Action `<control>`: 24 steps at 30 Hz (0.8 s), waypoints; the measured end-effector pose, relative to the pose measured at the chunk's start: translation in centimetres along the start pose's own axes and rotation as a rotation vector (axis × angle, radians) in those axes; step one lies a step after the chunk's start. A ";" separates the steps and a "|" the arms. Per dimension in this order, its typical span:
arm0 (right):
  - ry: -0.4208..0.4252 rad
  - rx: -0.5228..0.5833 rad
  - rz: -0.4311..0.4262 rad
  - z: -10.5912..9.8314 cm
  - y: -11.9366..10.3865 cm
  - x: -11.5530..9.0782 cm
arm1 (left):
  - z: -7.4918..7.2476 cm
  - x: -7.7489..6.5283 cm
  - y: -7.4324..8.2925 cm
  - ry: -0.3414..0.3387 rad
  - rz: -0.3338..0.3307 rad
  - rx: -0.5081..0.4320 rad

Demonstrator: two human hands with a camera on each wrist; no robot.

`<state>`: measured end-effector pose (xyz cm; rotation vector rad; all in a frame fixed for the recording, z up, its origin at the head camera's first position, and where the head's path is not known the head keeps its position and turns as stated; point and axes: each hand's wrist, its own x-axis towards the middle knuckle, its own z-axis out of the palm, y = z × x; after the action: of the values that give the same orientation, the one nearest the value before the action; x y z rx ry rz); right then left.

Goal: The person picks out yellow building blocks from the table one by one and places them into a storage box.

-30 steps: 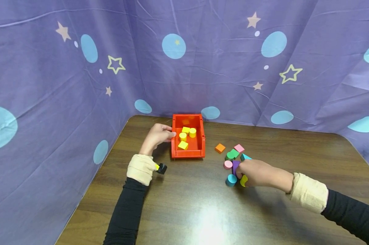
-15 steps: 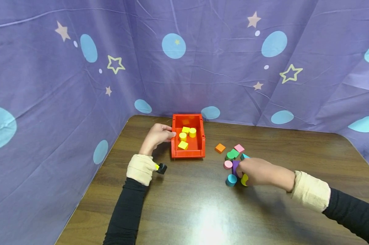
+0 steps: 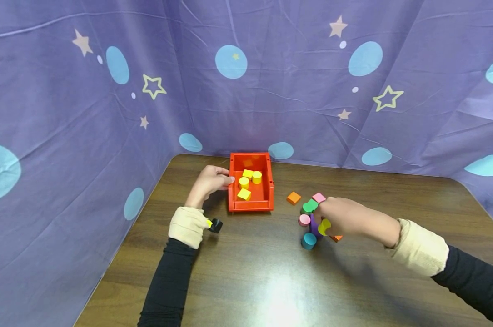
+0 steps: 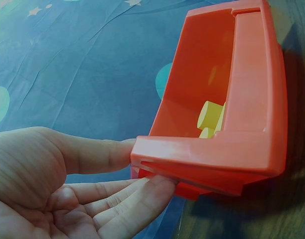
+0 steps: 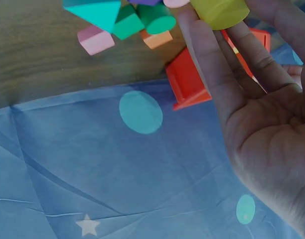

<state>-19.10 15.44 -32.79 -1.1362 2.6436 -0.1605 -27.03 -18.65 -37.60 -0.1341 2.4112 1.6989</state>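
My left hand (image 3: 211, 183) pinches the left wall of a red open bin (image 3: 251, 205), thumb on one side and fingers on the other, as the left wrist view shows. Several yellow blocks (image 3: 244, 195) lie inside the bin. Over a loose group of coloured blocks, my right hand (image 3: 346, 218) grips a yellow cylinder block (image 5: 220, 12) between thumb and fingers. Just beside it in the head view is a purple block (image 3: 314, 225). A teal cylinder block (image 3: 309, 241) stands in front of that one.
Near the right hand lie a pink cylinder block (image 3: 304, 220), green blocks (image 3: 309, 207), a pink block (image 3: 318, 197) and an orange block (image 3: 293, 198). Another orange block (image 3: 337, 238) shows partly under the hand. A purple curtain (image 3: 279, 122) hangs behind the wooden table (image 3: 230, 272).
My right hand has risen slightly and shifted away from the front with the yellow cylinder block, uncovering an orange block. The purple block has tilted. The left hand and bin stay put.
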 end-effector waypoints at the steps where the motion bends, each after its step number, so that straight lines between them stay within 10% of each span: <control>1: 0.005 -0.002 -0.007 -0.1 0.0 0.0 | 0.0 0.0 0.0 0.001 0.003 0.001; 24: 0.164 -0.039 -0.072 -4.3 -0.9 1.1 | 0.0 -0.1 0.1 0.002 -0.002 0.001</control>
<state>-20.42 14.04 -28.73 -1.2829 2.7596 -0.2249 -26.98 -18.64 -37.48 -0.1377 2.4126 1.6969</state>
